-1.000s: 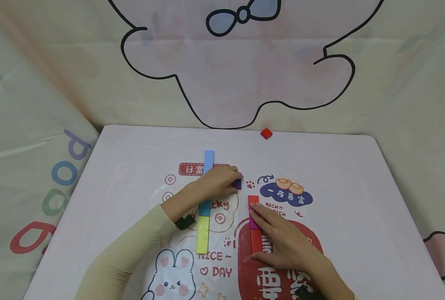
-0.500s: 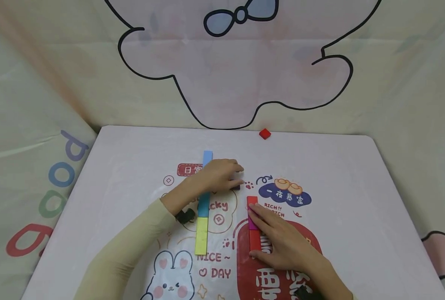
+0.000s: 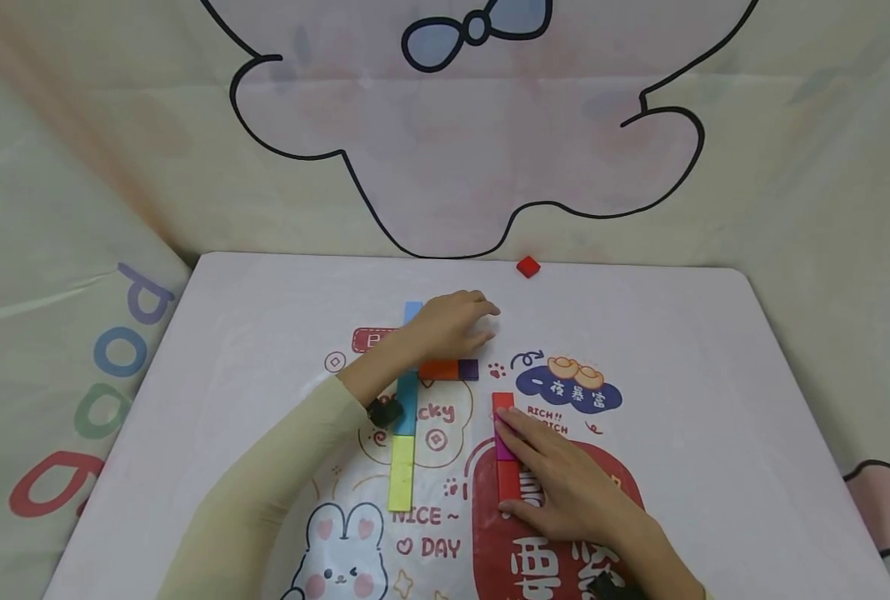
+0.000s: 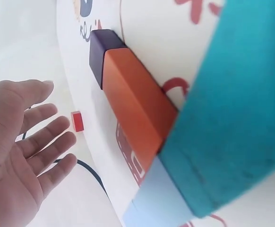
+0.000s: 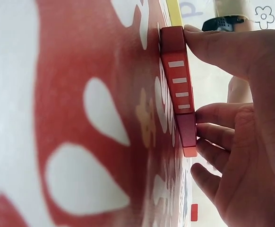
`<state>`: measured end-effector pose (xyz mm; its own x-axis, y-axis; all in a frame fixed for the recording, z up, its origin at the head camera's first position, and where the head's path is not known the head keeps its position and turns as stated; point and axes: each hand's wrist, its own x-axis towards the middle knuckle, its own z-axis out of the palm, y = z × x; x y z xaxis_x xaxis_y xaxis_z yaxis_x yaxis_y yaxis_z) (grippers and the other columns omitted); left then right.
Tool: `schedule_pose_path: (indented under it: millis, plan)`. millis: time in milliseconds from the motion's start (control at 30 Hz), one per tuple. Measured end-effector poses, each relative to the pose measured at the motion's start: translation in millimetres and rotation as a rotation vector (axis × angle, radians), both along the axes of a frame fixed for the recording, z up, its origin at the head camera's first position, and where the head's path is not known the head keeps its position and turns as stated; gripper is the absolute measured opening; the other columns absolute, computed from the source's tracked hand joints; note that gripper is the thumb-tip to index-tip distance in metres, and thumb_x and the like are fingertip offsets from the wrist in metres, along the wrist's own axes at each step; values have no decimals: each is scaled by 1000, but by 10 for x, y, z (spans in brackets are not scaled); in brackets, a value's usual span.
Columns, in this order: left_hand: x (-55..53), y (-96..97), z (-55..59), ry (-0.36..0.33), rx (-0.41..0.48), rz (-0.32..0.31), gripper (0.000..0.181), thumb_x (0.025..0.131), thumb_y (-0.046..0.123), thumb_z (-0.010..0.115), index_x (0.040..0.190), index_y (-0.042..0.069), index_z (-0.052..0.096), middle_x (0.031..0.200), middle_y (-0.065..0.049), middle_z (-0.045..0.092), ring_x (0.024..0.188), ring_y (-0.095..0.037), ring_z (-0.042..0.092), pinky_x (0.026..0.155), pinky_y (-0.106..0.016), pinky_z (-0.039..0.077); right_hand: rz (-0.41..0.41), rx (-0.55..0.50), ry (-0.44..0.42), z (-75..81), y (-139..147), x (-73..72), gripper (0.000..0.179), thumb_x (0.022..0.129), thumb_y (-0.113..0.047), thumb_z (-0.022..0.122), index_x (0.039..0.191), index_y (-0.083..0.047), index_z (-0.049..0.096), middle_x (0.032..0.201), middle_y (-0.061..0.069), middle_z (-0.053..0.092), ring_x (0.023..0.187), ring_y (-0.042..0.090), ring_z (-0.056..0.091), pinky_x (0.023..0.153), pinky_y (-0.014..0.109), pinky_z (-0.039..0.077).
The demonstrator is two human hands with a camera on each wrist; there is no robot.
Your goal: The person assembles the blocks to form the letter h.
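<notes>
My left hand (image 3: 452,323) hovers just beyond an orange block (image 3: 439,370), fingers spread and holding nothing. That block joins a dark purple block (image 3: 469,370) end to end and runs right from a column. Light blue (image 3: 412,310), teal (image 3: 406,412) and yellow (image 3: 402,475) blocks form this column, partly hidden by the left forearm. On a second column my right hand (image 3: 568,487) rests, fingertips and thumb touching the top. It has a red block (image 3: 502,401) at the far end, a magenta block (image 3: 503,448) and a nearer red block (image 5: 177,80) with white marks showing on its side.
A small red block (image 3: 528,267) lies at the table's far edge. The white table (image 3: 730,400) has printed pictures and lettering, including a rabbit (image 3: 347,550). A printed cloth (image 3: 452,125) hangs behind the table.
My left hand has let go of the dark purple block and moved up and away, uncovering it and the orange block. The right hand stays on its column.
</notes>
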<state>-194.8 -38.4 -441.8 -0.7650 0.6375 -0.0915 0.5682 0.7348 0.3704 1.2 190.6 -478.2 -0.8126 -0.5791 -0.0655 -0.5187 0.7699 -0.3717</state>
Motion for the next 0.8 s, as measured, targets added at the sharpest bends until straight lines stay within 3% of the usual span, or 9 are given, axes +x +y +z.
schedule_pose_path:
  millis: [367, 800]
  plan:
    - [-173, 146, 70, 4, 11, -13, 47, 105, 36, 65, 148, 17, 63, 148, -6, 64, 136, -23, 61, 117, -41, 54, -5, 3, -1, 29, -21, -13, 107, 77, -62, 86, 165, -22, 39, 175, -3, 33, 158, 25, 41, 117, 51, 54]
    - [-359, 341, -14, 1, -19, -26, 49, 104, 32, 67, 150, 18, 60, 151, -7, 62, 140, -25, 58, 122, -43, 50, -3, 5, -21, 34, -9, 0, 105, 79, -62, 84, 165, -23, 38, 175, -5, 31, 159, 24, 39, 119, 51, 52]
